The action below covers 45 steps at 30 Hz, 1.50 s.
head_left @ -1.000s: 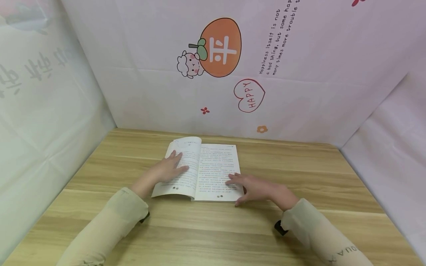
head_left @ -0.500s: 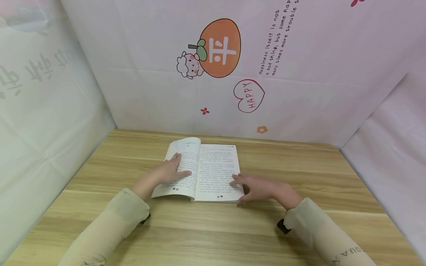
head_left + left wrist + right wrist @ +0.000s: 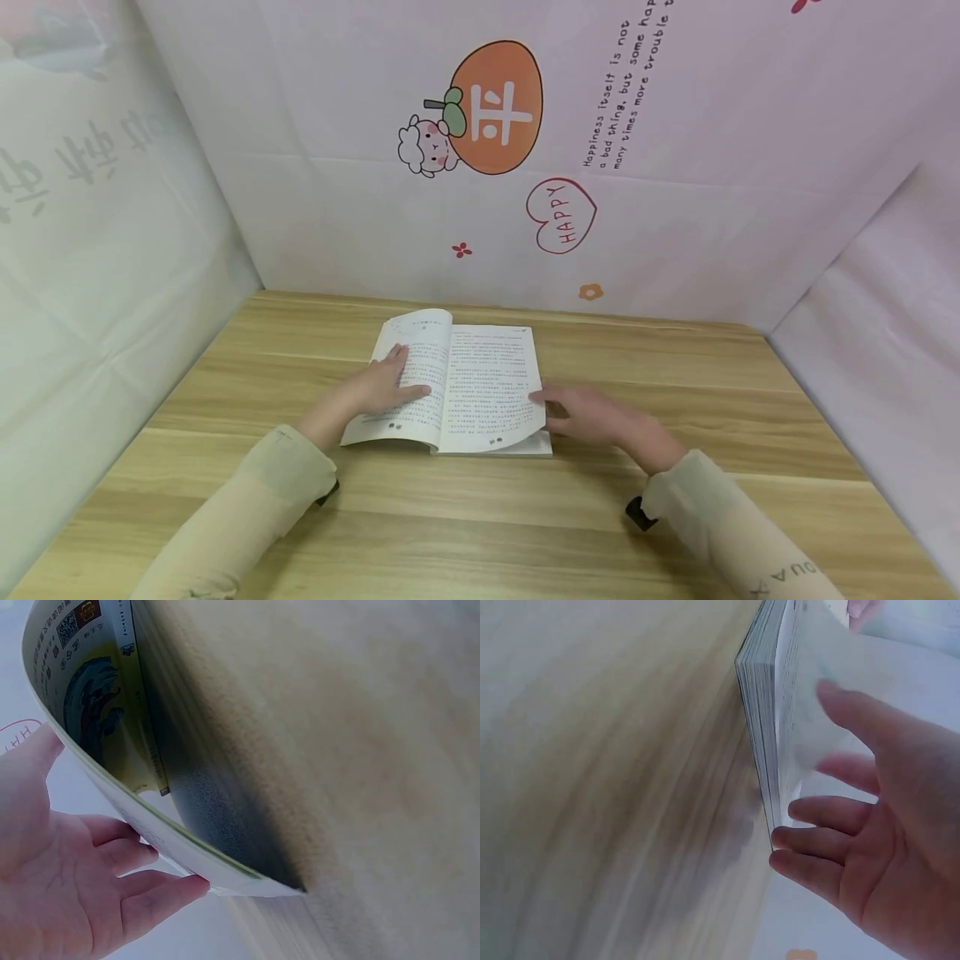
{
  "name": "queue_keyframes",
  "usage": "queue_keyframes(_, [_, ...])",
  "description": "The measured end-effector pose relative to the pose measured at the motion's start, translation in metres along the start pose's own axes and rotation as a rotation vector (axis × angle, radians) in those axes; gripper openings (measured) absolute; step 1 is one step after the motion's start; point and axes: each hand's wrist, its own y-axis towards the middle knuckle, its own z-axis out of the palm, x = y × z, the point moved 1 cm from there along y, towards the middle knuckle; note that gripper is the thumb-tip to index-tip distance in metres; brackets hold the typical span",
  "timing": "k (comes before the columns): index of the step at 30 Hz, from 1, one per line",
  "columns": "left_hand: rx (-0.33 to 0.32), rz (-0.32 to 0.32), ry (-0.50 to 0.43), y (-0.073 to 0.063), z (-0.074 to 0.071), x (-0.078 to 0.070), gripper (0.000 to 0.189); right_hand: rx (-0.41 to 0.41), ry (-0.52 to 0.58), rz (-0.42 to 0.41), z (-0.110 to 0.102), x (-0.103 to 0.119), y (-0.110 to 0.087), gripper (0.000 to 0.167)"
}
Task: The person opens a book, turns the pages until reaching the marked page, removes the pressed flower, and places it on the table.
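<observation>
An open paperback book [image 3: 491, 367] lies on the wooden table, printed text on both sides. My left hand [image 3: 378, 387] rests on the left page with its fingers extended, and in the left wrist view the left hand [image 3: 82, 885] lies against the bowed left part of the book [image 3: 135, 806]. At the right edge my right hand [image 3: 588, 412] pinches a page [image 3: 517, 412], whose lower corner curls up off the stack. Seen from the right wrist, the right hand [image 3: 892, 817] has its thumb on one side of the lifted page and the index finger behind it; other fingers touch the page block [image 3: 759, 697].
The light wooden table [image 3: 465, 525] extends around the book. White printed cloth [image 3: 337, 167] stands behind it and along both sides. Part of a coloured cover [image 3: 105, 712] shows beneath the bowed left pages.
My right hand has drawn back slightly and taken hold of a right-hand page, lifting its lower corner. The left hand's fingers shifted a little, then stayed on the left page.
</observation>
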Motion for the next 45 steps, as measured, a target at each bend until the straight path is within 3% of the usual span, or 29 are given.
queue_keyframes(5, [-0.002, 0.01, -0.009, 0.001, 0.0, -0.001, 0.095, -0.103, 0.008, 0.024, 0.003, 0.004, 0.003, 0.054])
queue_keyframes(8, [-0.01, 0.017, -0.008, 0.001, -0.001, -0.001, 0.094, -0.121, 0.02, 0.032, 0.005, 0.011, 0.005, 0.065])
queue_keyframes(13, [-0.018, 0.036, -0.029, 0.0, -0.001, -0.002, 0.086, -0.15, 0.037, -0.025, 0.011, 0.026, 0.014, 0.087])
queue_keyframes(17, [-0.026, 0.062, -0.08, -0.001, -0.003, -0.003, 0.074, -0.151, 0.086, -0.089, 0.017, 0.04, 0.022, 0.094])
queue_keyframes(23, [-0.063, 0.084, -0.121, -0.001, -0.005, -0.002, 0.072, -0.101, 0.149, -0.111, 0.024, 0.057, 0.032, 0.089])
queue_keyframes(30, [-0.089, 0.089, -0.088, -0.001, -0.003, -0.001, 0.077, -0.097, 0.132, -0.161, 0.03, 0.069, 0.043, 0.082])
queue_keyframes(39, [-0.174, 0.157, -0.13, 0.001, -0.002, -0.005, 0.067, -0.085, 0.124, -0.249, 0.034, 0.079, 0.054, 0.067])
queue_keyframes(45, [-0.182, 0.203, -0.014, 0.001, -0.001, -0.009, 0.054, -0.057, 0.116, -0.306, 0.037, 0.089, 0.06, 0.053])
